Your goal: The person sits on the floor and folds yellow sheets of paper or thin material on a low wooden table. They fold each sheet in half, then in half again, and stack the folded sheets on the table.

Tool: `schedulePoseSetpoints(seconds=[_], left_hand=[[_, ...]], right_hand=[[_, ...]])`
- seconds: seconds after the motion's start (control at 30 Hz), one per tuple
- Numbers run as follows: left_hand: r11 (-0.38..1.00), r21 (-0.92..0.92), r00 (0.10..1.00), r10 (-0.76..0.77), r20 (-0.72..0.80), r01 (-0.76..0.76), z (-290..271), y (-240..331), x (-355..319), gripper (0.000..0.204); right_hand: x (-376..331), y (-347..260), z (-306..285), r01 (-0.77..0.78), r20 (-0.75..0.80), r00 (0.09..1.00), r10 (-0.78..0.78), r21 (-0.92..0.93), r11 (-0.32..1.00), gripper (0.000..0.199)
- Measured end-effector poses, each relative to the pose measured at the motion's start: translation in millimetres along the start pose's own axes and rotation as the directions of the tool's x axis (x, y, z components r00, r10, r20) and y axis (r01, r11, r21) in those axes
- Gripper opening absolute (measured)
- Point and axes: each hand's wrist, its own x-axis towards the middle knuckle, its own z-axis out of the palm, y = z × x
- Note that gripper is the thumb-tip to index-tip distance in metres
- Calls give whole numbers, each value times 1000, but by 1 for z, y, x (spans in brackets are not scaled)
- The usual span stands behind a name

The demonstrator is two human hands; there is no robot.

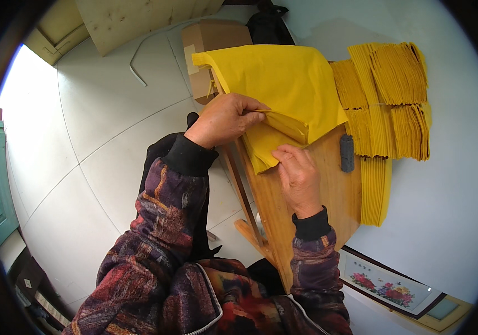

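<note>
A stack of large yellow sheets, paper by their look, lies over the far end of a wooden table and hangs past its left edge. My left hand pinches the raised fold of a top sheet between thumb and fingers. Under that fold a darker, shaded hollow shows. My right hand is closed at the stack's near edge, fingertips pressed together on the yellow sheet; the exact grip is partly hidden. A dark grey ribbed block rests on the table to the right of the sheets.
Bundles of folded yellow sheets are piled along the wooden table's right side, against the pale wall. A cardboard box stands beyond the table on the tiled floor. A framed flower picture is at lower right.
</note>
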Motion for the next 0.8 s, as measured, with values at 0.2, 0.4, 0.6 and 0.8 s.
schedulePoseSetpoints(seconds=[0.2, 0.4, 0.6, 0.8], left_hand=[[1000, -21, 1000, -6, 7, 6, 0, -1, 0, 22], [1000, -10, 1000, -8, 15, 9, -2, 4, -1, 22], [997, -73, 995, 9, 95, -2, -6, 0, -2, 24], [984, -83, 985, 161, 54, -156, -4, -11, -1, 29]], right_hand=[[7, 8, -2, -54, 13, 999, 53, 125, 991, 23], [13, 18, -7, -130, 98, 989, 107, 275, 953, 17], [16, 25, -14, -197, 154, 976, 155, 318, 927, 17], [17, 25, -16, -198, 151, 976, 157, 314, 928, 16]])
